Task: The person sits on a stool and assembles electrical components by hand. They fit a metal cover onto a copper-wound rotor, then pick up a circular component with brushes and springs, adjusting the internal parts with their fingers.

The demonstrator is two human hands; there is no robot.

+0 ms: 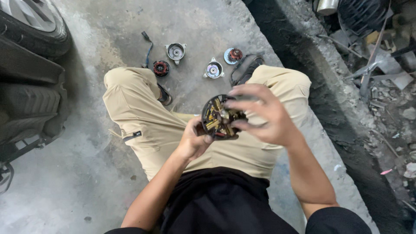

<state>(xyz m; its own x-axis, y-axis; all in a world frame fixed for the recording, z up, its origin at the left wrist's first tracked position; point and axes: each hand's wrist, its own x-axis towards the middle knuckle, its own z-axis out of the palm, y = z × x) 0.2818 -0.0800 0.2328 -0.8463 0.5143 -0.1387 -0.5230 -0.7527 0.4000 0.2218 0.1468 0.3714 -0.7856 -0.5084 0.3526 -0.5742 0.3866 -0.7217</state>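
Above the lap, the left hand point(193, 141) grips a round brass-studded motor part point(218, 117) from seven o'clock, its face tilted upward, while the nearer right hand point(263, 113), fingers curled, pinches in from three o'clock.

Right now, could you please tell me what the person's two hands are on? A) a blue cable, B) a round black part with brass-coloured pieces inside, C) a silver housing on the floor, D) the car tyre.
B: the left hand grips the round black part with brass-coloured pieces from below, and the right hand has its fingers on its top, above the person's lap.
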